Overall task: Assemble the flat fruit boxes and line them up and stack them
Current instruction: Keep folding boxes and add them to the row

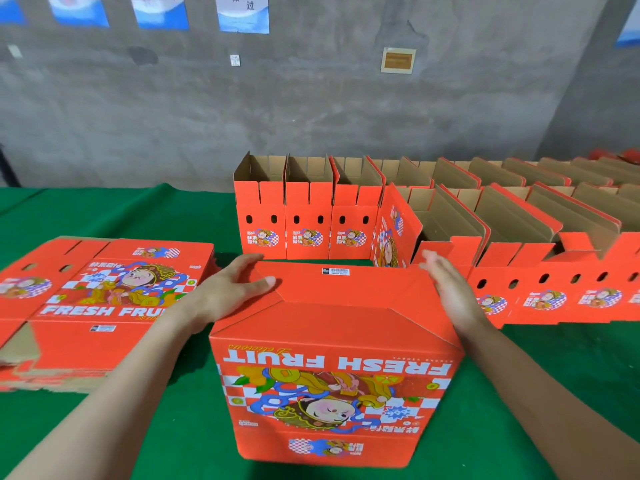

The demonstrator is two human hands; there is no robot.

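Head view. An orange fruit box [332, 341] stands upside down at the near middle of the green tabletop [104, 209], its "FRESH FRUIT" print inverted on the face toward the viewer and its folded bottom flaps facing up. A small barcode label [335, 271] lies near the far edge of those flaps. The left hand [239, 284] rests flat on the left flap, fingers straight and thumb lying along the fold. The right hand [450, 282], open with fingers straight and together, is at the right edge of the flaps; motion blur hides whether it touches the cardboard. Left of the box, a stack of flat boxes [104, 296] lies printed side up. Behind the box, a rear row of boxes [308, 216] stands upright and side by side with top flaps open, running to the right. A near row of boxes [554, 292], likewise open, runs off the right edge in front of it. A grey wall [311, 98] carrying blue posters [242, 12] closes the background.
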